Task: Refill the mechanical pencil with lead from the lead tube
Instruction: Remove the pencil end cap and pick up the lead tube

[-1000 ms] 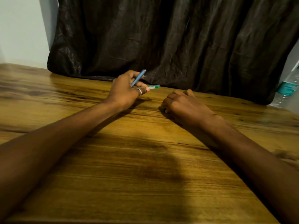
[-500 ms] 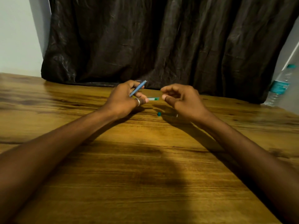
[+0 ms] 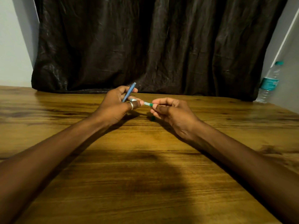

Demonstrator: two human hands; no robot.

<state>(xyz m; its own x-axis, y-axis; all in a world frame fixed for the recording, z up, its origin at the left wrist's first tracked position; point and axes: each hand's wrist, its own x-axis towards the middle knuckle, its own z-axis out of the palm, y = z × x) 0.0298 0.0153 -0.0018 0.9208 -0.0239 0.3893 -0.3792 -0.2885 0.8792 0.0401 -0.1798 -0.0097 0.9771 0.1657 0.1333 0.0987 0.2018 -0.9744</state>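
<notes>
The head view shows the tube [image 3: 148,103] lying nearly level in the air above the wooden bench [image 3: 145,183], a short clear and green stick bridging the two hands. The left hand [image 3: 115,105] is just left of the tube. Its grip is closed, with the fingers curled, and the tube's left end is held at the fingertips beside a silver ring [image 3: 131,105]. The same hand also holds the blue pencil [image 3: 129,92], which tilts up and to the right. The pencil's upper end stands above and left of the tube, and its lower end is hidden inside the hand. The right hand [image 3: 171,110] is just right of the tube. Its grip is closed too, thumb and forefinger pinching the tube's green right end, and the other fingers are curled beneath. A small dark-green piece [image 3: 152,117] lies on the bench below the tube's right end, partly hidden by the right hand and too small to make out. Behind the tube a dark, creased curtain [image 3: 153,46] hangs down to the bench's far edge. Far to the right of the tube a clear bottle [image 3: 269,83] with a teal cap and label stands upright by the pale wall. Both bare forearms reach in from the near corners toward the tube, and a broad shadow lies on the bench nearer than it.
</notes>
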